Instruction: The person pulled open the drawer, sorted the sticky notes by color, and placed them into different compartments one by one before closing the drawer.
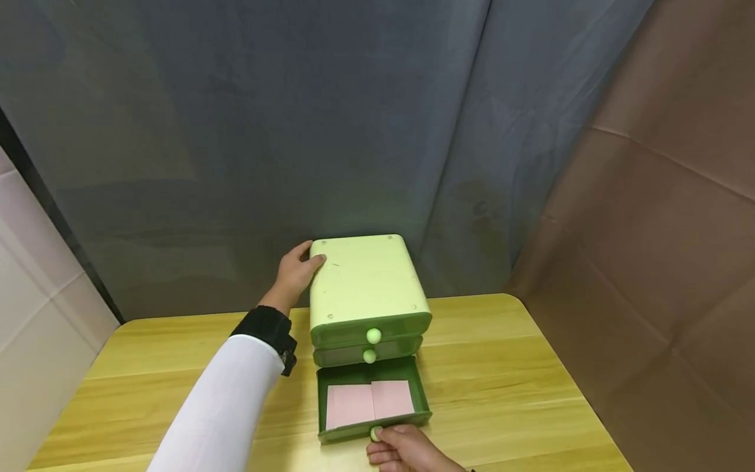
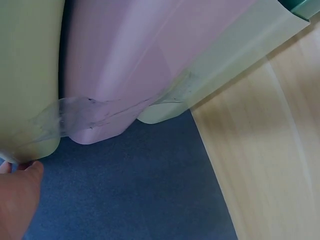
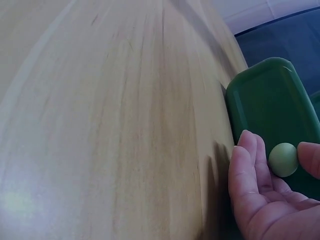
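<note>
While our left hand (image 1: 297, 269) rests with relaxed fingers against the green drawer unit's (image 1: 364, 283) back corner on the counter (image 1: 495, 380), our right hand (image 1: 404, 451) pinches the knob (image 1: 375, 433) of the pulled-out bottom drawer (image 1: 371, 401), pink paper (image 1: 369, 402) inside.

A small green drawer box (image 1: 366, 288) sits in the middle of the wooden counter (image 1: 501, 387). The left hand (image 1: 297, 272) rests on its top corner at 10 o'clock. At 6 o'clock, the right hand (image 1: 407, 452) pinches the round knob (image 1: 375, 433) of the bottom drawer (image 1: 371, 400), which is pulled out with pink paper (image 1: 369, 402) inside.
</note>
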`<control>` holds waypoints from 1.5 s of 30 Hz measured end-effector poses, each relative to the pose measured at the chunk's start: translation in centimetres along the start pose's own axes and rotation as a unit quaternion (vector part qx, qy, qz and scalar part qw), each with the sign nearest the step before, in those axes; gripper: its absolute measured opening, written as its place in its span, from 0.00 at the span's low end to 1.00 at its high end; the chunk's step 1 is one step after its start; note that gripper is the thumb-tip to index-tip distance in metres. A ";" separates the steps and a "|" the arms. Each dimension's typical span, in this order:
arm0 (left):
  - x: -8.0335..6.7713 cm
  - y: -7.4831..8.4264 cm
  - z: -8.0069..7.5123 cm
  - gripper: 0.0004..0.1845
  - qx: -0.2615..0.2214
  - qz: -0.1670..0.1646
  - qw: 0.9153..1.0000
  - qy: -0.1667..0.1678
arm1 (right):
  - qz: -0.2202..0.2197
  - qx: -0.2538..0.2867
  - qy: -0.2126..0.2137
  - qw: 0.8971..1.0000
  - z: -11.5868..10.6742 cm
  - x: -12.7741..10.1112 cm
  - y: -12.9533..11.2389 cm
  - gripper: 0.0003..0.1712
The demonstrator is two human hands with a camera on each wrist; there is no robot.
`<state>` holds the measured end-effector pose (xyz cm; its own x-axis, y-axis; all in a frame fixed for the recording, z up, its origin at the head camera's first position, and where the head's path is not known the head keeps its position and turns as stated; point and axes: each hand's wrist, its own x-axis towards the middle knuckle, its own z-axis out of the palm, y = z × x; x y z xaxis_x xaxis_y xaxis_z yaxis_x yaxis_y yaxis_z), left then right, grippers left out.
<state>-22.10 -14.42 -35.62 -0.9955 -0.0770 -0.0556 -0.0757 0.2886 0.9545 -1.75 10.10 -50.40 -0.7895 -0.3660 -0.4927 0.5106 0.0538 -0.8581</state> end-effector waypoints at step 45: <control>-1.5 0.3 -0.3 0.36 0.033 0.009 0.998 -0.051 | -0.052 0.051 0.108 0.991 0.9 4.9 -3.6 0.28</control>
<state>-20.63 -14.48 -35.12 -0.9972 0.0249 -0.0711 -0.0579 0.3510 0.9346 -7.17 7.26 -49.59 -0.8886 -0.1568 -0.4311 0.4457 -0.0723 -0.8923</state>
